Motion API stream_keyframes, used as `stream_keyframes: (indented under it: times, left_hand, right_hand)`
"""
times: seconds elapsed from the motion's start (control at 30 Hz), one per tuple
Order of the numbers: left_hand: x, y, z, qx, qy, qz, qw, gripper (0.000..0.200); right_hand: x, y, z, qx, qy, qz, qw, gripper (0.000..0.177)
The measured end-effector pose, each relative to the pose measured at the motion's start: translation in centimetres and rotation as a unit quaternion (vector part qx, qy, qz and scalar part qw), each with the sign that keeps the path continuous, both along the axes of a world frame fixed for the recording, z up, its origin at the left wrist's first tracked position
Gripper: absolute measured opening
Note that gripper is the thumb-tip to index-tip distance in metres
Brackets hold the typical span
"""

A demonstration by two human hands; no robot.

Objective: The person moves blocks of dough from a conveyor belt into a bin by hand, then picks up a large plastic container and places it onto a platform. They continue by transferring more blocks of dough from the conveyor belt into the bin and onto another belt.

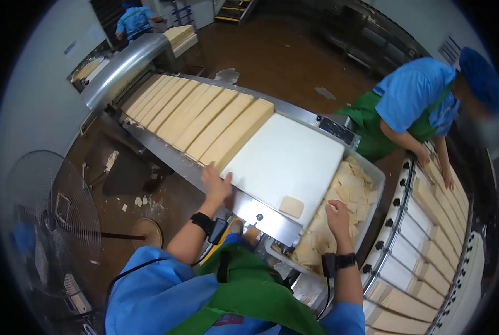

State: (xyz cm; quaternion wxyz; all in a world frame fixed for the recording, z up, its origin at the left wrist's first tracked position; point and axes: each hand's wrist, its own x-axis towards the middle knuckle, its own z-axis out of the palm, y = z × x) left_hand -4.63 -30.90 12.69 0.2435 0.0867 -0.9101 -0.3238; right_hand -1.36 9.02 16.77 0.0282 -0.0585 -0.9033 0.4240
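My left hand (217, 185) is at the near side of the conveyor, its thumb apart from its fingers. Those fingertips reach the lower end of the last stack of pale dough strips (242, 131). Several similar stacks (174, 109) lie side by side behind it, toward the metal hood. Over a white bin (374, 209) of loose dough pieces (350, 184) is my right hand (339, 222), fingers loosely bent and nothing visible in them. One small dough piece (292, 206) lies flat near the end of the white belt (285, 156).
A co-worker (416, 100) bends over a second conveyor (408, 234) with dough strips on the right. Another person (135, 21) stands at the back, beyond the metal hood (129, 64). A pedestal fan (54, 223) stands left; scraps (142, 201) litter the floor.
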Motion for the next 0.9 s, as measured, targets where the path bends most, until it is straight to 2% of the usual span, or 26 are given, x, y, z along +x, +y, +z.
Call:
stream_keyframes:
  times: [0.07, 0.1, 0.17, 0.3, 0.37, 0.5, 0.67, 0.77, 0.8, 0.9]
  left_hand:
    - [-1.1, -3.3, 0.1, -0.013, -0.120, 0.139, 0.983, 0.074]
    - [-1.6, -4.4, -0.2, -0.010, -0.119, 0.141, 0.983, 0.074]
    - [-3.1, -6.3, -0.7, -0.020, -0.200, 0.074, 0.977, 0.083]
    - [-5.0, -6.1, 1.0, -0.010, -0.227, 0.011, 0.974, 0.083]
    - [-5.5, -5.6, 2.4, -0.070, -0.279, -0.005, 0.958, 0.082]
    - [-6.2, -5.8, 2.5, -0.100, -0.287, -0.038, 0.952, 0.083]
    - [-6.9, -6.2, 3.9, -0.096, -0.346, -0.083, 0.930, 0.086]
    - [-7.1, -6.0, 4.4, -0.079, -0.361, -0.088, 0.925, 0.086]
    - [-6.9, -5.9, 4.1, -0.082, -0.361, -0.108, 0.923, 0.086]
    - [-6.8, -6.3, 3.0, -0.046, -0.302, -0.117, 0.945, 0.086]
  right_hand:
    - [-3.9, -2.2, -1.9, 0.027, 0.003, 0.027, 0.999, 0.032]
    - [-5.4, -3.8, -2.2, 0.074, 0.031, 0.035, 0.996, 0.036]
    - [-8.8, -7.3, -3.1, 0.124, 0.061, 0.040, 0.990, 0.040]
    - [-15.5, -15.0, -3.3, 0.213, -0.051, 0.025, 0.975, 0.072]
    - [-19.2, -19.2, -2.5, 0.226, -0.078, 0.016, 0.971, 0.080]
    - [-26.5, -26.4, -1.3, 0.260, -0.055, 0.015, 0.964, 0.073]
    - [-32.4, -31.7, -0.7, 0.271, -0.084, 0.015, 0.959, 0.073]
    - [-32.5, -32.9, -0.1, 0.262, -0.136, -0.018, 0.955, 0.073]
    - [-32.3, -32.8, -0.4, 0.260, -0.116, -0.018, 0.958, 0.072]
    - [-31.8, -30.5, -0.7, 0.243, -0.120, -0.053, 0.961, 0.076]
